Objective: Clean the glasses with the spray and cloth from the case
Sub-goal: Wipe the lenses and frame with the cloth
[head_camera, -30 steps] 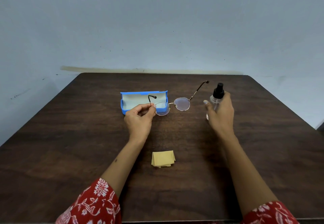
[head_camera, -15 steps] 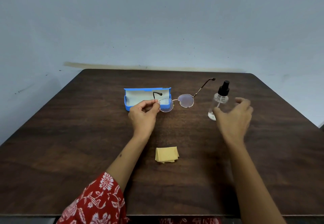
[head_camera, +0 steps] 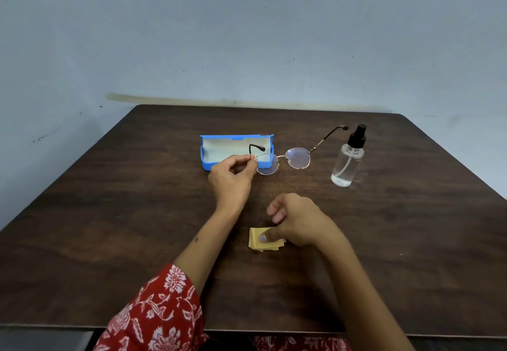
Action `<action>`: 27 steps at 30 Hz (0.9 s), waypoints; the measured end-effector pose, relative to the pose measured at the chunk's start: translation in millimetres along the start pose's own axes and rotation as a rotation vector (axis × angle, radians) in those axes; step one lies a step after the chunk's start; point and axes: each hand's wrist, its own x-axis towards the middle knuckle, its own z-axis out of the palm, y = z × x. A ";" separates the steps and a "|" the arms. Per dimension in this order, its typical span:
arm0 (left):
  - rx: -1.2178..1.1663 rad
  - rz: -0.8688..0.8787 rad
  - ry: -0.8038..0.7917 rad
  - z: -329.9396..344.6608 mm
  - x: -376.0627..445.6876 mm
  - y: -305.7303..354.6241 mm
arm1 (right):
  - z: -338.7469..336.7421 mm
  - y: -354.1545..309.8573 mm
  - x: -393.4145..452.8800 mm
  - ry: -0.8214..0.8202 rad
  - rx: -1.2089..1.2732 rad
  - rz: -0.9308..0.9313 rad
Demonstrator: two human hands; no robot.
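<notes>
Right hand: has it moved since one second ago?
Yes. The right hand has left the spray bottle and come toward the near table edge, onto the yellow cloth.

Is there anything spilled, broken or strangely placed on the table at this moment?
Nothing stands out. The spray bottle stands upright with no puddle visible, the blue case lies open, the left hand holds the glasses intact, and the right hand touches the folded yellow cloth.
</notes>
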 end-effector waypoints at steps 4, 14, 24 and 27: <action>0.003 -0.003 -0.011 1.0 0.2 -1.6 | 3.2 -1.5 8.5 -0.078 -0.033 0.040; 0.008 -0.023 -0.016 3.2 -1.3 -11.3 | -11.1 19.3 3.0 0.140 0.613 -0.125; 0.061 -0.079 -0.073 5.9 -3.6 -21.8 | -5.6 22.0 50.0 0.906 0.035 -0.564; 0.065 -0.090 -0.077 6.1 -3.8 -20.4 | 8.4 27.1 57.5 0.957 -0.197 -0.624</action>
